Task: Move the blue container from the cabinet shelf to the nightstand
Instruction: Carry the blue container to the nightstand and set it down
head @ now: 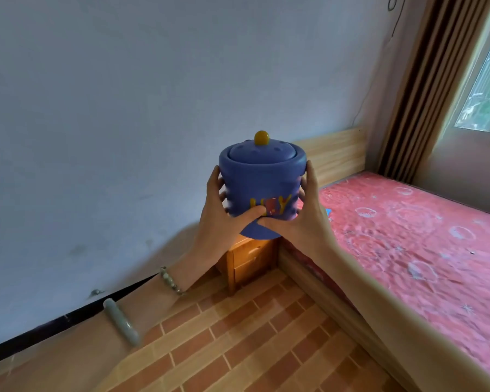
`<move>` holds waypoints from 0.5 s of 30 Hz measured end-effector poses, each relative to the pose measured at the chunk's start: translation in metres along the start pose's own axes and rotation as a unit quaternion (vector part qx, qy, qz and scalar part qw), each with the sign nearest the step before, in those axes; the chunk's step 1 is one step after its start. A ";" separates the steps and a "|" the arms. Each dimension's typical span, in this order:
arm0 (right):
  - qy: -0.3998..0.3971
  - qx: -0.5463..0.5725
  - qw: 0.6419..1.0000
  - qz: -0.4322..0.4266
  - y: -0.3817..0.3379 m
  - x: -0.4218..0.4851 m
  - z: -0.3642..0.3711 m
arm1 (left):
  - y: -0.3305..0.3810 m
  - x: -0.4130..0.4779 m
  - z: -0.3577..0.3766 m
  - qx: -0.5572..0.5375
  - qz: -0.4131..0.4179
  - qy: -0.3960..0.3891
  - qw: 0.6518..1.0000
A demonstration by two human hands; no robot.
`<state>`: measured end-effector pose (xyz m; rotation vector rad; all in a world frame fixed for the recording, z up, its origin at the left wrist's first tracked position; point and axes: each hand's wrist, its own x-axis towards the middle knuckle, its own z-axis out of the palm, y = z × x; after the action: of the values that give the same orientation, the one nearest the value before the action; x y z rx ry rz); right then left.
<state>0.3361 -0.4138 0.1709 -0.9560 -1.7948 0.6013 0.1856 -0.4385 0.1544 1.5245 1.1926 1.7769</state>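
Note:
I hold the blue container (262, 179) upright in the air in front of me, between both hands. It is a ribbed blue pot with a domed lid, a yellow knob on top and coloured letters on its front. My left hand (224, 216) grips its left side, thumb across the lower front. My right hand (300, 219) grips its right side and base. The wooden nightstand (248, 263) with drawers stands on the floor below and beyond the container, in the corner between wall and bed; its top is mostly hidden by my hands and the container.
A bed with a pink patterned mattress (408, 244) and a wooden headboard (334, 157) fills the right side. A pale wall (125, 137) runs along the left. Brick-pattern floor (238, 335) lies in front of the nightstand. Curtain and window are at upper right.

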 end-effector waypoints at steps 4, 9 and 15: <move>-0.033 -0.011 0.999 0.006 0.007 0.020 0.013 | -0.016 0.018 -0.010 0.011 0.001 0.002 1.000; -0.031 0.003 0.999 0.018 0.028 0.049 0.022 | -0.042 0.049 -0.008 0.011 -0.007 0.003 1.000; -0.020 0.003 0.999 0.026 0.087 0.110 0.032 | -0.093 0.110 0.011 0.022 -0.016 0.003 1.000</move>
<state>0.3129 -0.2736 0.1508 -0.9947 -1.8076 0.6615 0.1546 -0.2996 0.1307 1.5180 1.2594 1.7462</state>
